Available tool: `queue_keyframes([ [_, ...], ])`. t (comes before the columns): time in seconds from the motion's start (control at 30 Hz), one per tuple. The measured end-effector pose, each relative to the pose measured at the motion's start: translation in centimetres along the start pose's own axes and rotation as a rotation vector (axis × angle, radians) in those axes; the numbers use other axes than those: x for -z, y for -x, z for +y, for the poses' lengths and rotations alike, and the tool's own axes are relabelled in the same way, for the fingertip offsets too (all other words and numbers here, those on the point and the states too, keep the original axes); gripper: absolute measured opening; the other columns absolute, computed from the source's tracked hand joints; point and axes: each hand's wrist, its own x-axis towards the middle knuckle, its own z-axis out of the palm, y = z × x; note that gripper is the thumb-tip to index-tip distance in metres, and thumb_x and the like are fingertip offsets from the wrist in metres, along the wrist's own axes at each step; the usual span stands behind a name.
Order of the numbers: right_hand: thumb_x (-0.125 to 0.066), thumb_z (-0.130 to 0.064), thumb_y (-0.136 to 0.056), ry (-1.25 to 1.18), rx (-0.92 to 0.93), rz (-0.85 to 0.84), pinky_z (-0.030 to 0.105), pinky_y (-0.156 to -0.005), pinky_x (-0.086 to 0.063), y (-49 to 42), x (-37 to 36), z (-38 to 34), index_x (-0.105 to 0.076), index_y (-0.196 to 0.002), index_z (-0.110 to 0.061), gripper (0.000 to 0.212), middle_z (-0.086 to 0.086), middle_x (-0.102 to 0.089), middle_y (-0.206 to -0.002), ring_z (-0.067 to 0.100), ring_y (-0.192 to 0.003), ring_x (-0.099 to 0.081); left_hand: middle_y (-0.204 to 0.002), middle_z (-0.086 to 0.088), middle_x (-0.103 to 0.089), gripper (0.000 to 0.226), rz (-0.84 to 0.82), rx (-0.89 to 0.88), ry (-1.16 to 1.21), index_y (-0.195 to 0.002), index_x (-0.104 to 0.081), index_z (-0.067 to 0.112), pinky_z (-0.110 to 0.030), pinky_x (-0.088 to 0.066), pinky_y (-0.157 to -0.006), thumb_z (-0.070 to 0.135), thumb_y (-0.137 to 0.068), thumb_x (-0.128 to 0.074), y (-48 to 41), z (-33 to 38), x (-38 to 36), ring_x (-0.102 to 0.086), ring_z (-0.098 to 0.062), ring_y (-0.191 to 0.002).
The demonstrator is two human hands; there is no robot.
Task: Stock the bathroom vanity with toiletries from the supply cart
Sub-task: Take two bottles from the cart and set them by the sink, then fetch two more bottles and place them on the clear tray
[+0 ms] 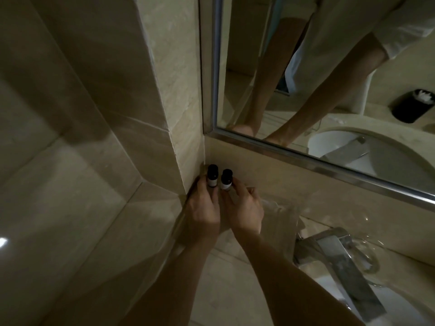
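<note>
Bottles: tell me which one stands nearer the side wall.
The left bottle, pinched by the left hand; the right bottle, in the right hand, stands farther out.

Overall exposure is low: the scene reads dim, with a warm beige cast. The brightest patch lies on the tiled wall corner (179, 90) at upper centre. The face to its left falls into shade. One small blown-out glare spot sits at the left edge, on the glossy tile (58, 208). Broad soft shadows cross the left half of the frame. The faucet (341, 267) at lower right carries muted highlights and smeared detail. The reflection in the mirror (329, 78) is soft. Labels on the left bottle (211, 181) and right bottle (226, 183) are unreadable, and their caps merge into shadow. Straight lines bow toward the frame edges. Softness persists throughout.
</note>
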Motion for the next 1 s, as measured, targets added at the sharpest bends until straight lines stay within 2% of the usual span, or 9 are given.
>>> queue_keyframes([
  [0.1, -0.059, -0.051, -0.095, 0.004, 0.013, -0.019, 0.032, -0.077, -0.051, 0.0, 0.2, -0.2, -0.059, -0.134, -0.037, 0.042, -0.002, -0.072, -0.107, 0.021, -0.102, -0.060, -0.122, -0.009, -0.070, 0.044, -0.071, 0.038, 0.051, -0.137, -0.056, 0.018, -0.037, -0.053, -0.084, 0.040, -0.099, -0.056, 0.0, -0.8, 0.4, -0.068, -0.029, -0.107],
  [0.23, -0.065, -0.038, -0.092, -0.073, -0.056, -0.110, 0.038, -0.085, -0.055, 0.2, 1.0, -0.1, -0.054, -0.137, -0.039, 0.046, 0.002, -0.068, -0.116, 0.021, -0.107, -0.062, -0.136, -0.004, -0.064, 0.045, -0.166, 0.078, 0.205, -0.141, -0.053, 0.014, -0.033, -0.046, -0.100, 0.028, -0.099, -0.061, 1.1, -1.1, 2.9, -0.060, -0.022, -0.124],
  [0.33, -0.067, -0.025, -0.092, -0.152, -0.090, -0.134, 0.043, -0.090, -0.057, 0.8, 2.7, -0.3, -0.055, -0.137, -0.028, 0.046, 0.000, -0.068, -0.125, 0.019, -0.112, -0.065, -0.134, 0.002, -0.065, 0.043, -0.249, 0.099, 0.124, -0.139, -0.055, 0.021, -0.038, -0.049, -0.101, 0.032, -0.098, -0.062, 1.6, -1.3, 5.1, -0.062, -0.018, -0.122],
  [0.43, -0.065, -0.025, -0.095, -0.120, -0.115, -0.151, 0.041, -0.094, -0.056, 1.8, 5.9, -1.0, -0.057, -0.136, -0.025, 0.042, -0.002, -0.068, -0.128, 0.017, -0.114, -0.066, -0.131, 0.004, -0.066, 0.037, -0.349, 0.112, 0.114, -0.132, -0.059, 0.021, -0.041, -0.052, -0.099, 0.034, -0.098, -0.063, 1.5, -0.6, 7.6, -0.064, -0.018, -0.119],
  [0.53, -0.066, -0.025, -0.094, -0.129, -0.127, -0.079, 0.039, -0.094, -0.057, 3.4, 10.1, -1.7, -0.060, -0.134, -0.023, 0.040, -0.004, -0.069, -0.127, 0.013, -0.111, -0.066, -0.125, 0.002, -0.069, 0.034, -0.427, 0.017, 0.075, -0.126, -0.063, 0.020, -0.041, -0.054, -0.096, 0.035, -0.095, -0.065, 1.6, 1.2, 10.2, -0.067, -0.020, -0.112],
  [0.67, -0.069, -0.026, -0.091, -0.132, -0.134, 0.034, 0.042, -0.092, -0.057, 6.8, 16.5, -2.8, -0.065, -0.128, -0.020, 0.037, -0.003, -0.073, -0.120, 0.013, -0.104, -0.069, -0.118, 0.006, -0.071, 0.031, -0.449, -0.159, -0.011, -0.123, -0.065, 0.023, -0.032, -0.052, -0.089, 0.038, -0.096, -0.064, 2.6, 4.9, 13.9, -0.066, -0.018, -0.108],
  [0.83, -0.068, -0.029, -0.091, -0.083, -0.193, 0.190, 0.037, -0.090, -0.058, 12.5, 25.2, -3.6, -0.067, -0.122, -0.026, 0.032, -0.009, -0.074, -0.113, 0.004, -0.095, -0.068, -0.113, 0.000, -0.070, 0.038, -0.521, -0.398, 0.036, -0.129, -0.063, 0.017, -0.038, -0.054, -0.090, 0.036, -0.096, -0.062, 6.3, 12.1, 17.4, -0.066, -0.020, -0.103],
  [1.0, -0.069, -0.025, -0.091, -0.024, -0.258, 0.402, 0.030, -0.086, -0.058, 20.8, 34.7, -3.0, -0.070, -0.120, -0.019, 0.030, -0.001, -0.076, -0.107, 0.006, -0.085, -0.068, -0.113, 0.002, -0.071, 0.035, -0.572, -0.611, 0.150, -0.122, -0.063, 0.022, -0.038, -0.055, -0.087, 0.043, -0.094, -0.062, 12.6, 20.6, 19.8, -0.067, -0.020, -0.100],
])
